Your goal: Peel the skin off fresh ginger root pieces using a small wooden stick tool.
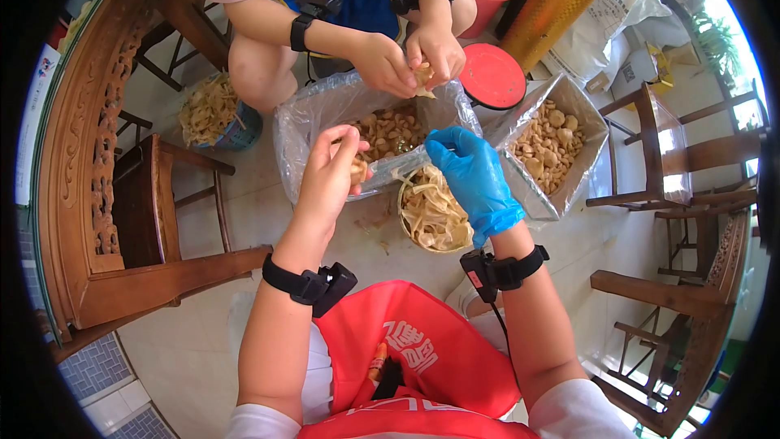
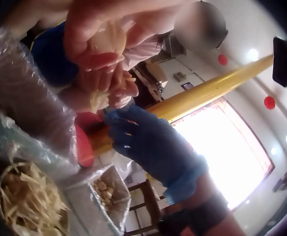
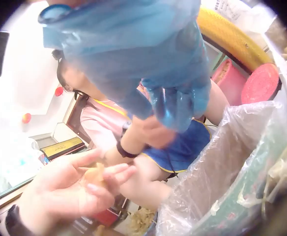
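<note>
My bare left hand (image 1: 329, 171) pinches a small pale food piece (image 1: 357, 170) at its fingertips, over the near edge of a plastic-lined box (image 1: 296, 126) that holds several pale chunks. The right wrist view shows that piece (image 3: 95, 174) between thumb and fingers. Close to its right hangs my right hand (image 1: 471, 175) in a blue glove, fingers loosely curled downward above a round bowl of pale peelings (image 1: 435, 215). Nothing shows in the gloved fingers (image 3: 178, 105).
Across the box a second person's hands (image 1: 406, 61) work on another pale piece. A second foil-lined box of chunks (image 1: 552, 142) stands to the right, a red lid (image 1: 491, 75) behind it. A basket of peelings (image 1: 213, 110) sits at the left. Wooden chairs (image 1: 154, 219) flank both sides.
</note>
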Demonstrator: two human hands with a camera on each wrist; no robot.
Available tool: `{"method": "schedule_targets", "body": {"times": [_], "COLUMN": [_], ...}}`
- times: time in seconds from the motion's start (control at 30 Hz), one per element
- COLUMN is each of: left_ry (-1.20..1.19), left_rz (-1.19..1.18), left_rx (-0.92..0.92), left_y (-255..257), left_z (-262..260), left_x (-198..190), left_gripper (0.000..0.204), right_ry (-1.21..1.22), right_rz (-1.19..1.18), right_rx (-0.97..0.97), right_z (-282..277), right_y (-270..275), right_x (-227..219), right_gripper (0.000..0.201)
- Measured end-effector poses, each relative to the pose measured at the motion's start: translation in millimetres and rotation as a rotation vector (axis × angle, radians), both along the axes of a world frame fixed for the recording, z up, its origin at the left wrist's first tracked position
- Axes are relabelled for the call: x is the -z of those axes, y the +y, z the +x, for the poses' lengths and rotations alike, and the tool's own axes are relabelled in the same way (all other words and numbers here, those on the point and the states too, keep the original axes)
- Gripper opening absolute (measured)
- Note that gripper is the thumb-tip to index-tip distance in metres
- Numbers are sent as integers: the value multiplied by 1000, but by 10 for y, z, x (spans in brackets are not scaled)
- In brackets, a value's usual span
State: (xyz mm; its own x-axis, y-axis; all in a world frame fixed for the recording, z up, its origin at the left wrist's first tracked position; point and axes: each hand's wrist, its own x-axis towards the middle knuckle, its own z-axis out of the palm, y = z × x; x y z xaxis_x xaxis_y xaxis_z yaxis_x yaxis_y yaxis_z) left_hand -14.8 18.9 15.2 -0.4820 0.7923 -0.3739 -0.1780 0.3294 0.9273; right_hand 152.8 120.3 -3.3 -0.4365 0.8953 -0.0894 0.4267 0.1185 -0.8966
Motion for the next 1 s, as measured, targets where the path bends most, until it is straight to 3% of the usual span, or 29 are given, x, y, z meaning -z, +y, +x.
{"method": "schedule_targets", "body": {"times": [0.07,0.2,0.3,0.37,0.5,0.57,0.7,0.8,1.0], "left_ry": [-313,-391,-297,-288,-269,-82,-2,-10,19], "left_rz": [137,250,244,285,302,232,237,226,317], "left_rx": [-11,22,69,213,205,229,237,241,213], "left_y": [-7,7,18,38,31,9,9,5,35], "left_z": [-4,61,107,115,212,235,268,301,372], "left_x": [58,107,99,99,101,133,184,157,149], "left_gripper": [40,28,25,31,26,21,19,19,16], "right_ry": [160,241,353,325,378,258,235,182,174], "right_rz": [-30,-32,-21,-40,-62,7,6,217,224], "right_rx": [-71,-139,-173,-182,-168,-222,-283,-296,-45], "right_z": [-32,-90,-105,-106,-107,-93,-97,-109,-223], "right_y": [-41,-109,-134,-140,-148,-136,-111,-111,-226], "right_x": [16,-37,-81,-141,-133,-130,-32,-10,22], "right_gripper": [24,25,28,31,31,29,24,16,11]}}
